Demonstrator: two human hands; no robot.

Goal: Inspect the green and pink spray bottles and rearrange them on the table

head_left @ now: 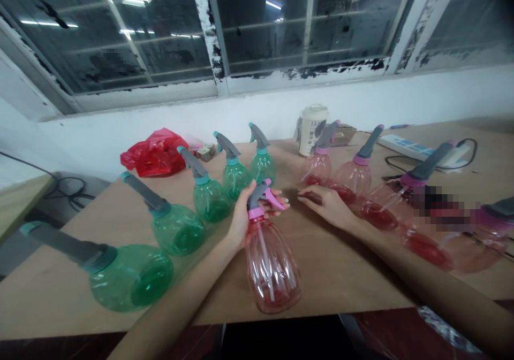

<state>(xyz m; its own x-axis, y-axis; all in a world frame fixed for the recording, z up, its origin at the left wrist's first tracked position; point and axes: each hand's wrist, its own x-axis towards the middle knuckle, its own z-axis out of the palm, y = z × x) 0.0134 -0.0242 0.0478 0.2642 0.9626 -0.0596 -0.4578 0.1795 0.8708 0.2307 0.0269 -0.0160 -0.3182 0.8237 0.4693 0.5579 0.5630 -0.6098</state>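
My left hand is closed around the neck of a pink spray bottle with a grey head and pink trigger, near the table's front edge. The bottle's clear ribbed body shows a white tube inside. My right hand is off to the right of it, holding nothing, with its fingers stretched toward the bottle's trigger but apart from it. Behind my right hand stands a row of several pink spray bottles. Several green spray bottles with grey heads form a slanting row on the left.
A red plastic bag lies at the back left by the wall. A lidded paper cup stands at the back, beside a small cardboard box. A white power strip with a dark cable is at the back right of the table.
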